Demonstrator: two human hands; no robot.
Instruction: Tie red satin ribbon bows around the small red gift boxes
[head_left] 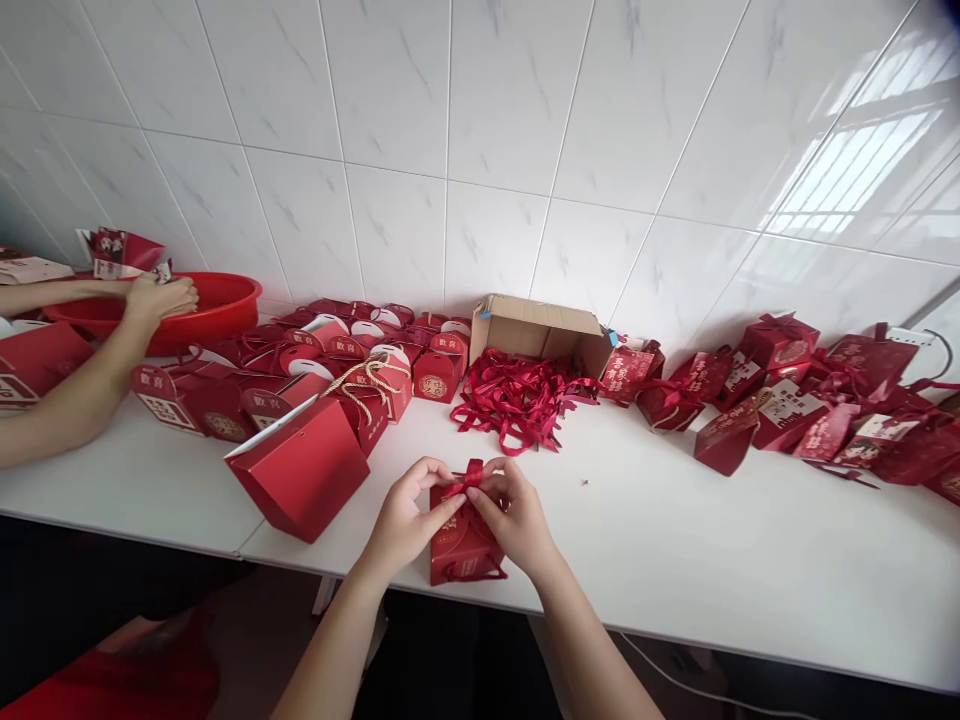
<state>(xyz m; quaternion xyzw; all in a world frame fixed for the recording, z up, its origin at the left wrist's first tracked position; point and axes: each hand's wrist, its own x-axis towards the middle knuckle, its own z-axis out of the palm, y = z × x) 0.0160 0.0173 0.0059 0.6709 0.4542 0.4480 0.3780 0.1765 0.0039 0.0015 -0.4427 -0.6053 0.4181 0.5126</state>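
A small red gift box (469, 545) stands at the table's front edge, between my two hands. On its top is a red ribbon bow (472, 478). My left hand (412, 510) pinches the bow's left side between thumb and fingers. The bow's right side is pinched by my right hand (514, 508), thumb against the fingers. Both thumbs nearly meet at the knot. A ribbon end hangs near the box's lower right. Just behind lies a pile of loose red ribbons (517, 400), spilling from a cardboard box (544, 318) tipped on its side.
Many red boxes (439, 368) stand at the back left, with a larger red box (300, 470) in front. Ribboned boxes (787, 410) are heaped at the right. A person's hands (161, 298) are over a red basin (225, 310) at the far left.
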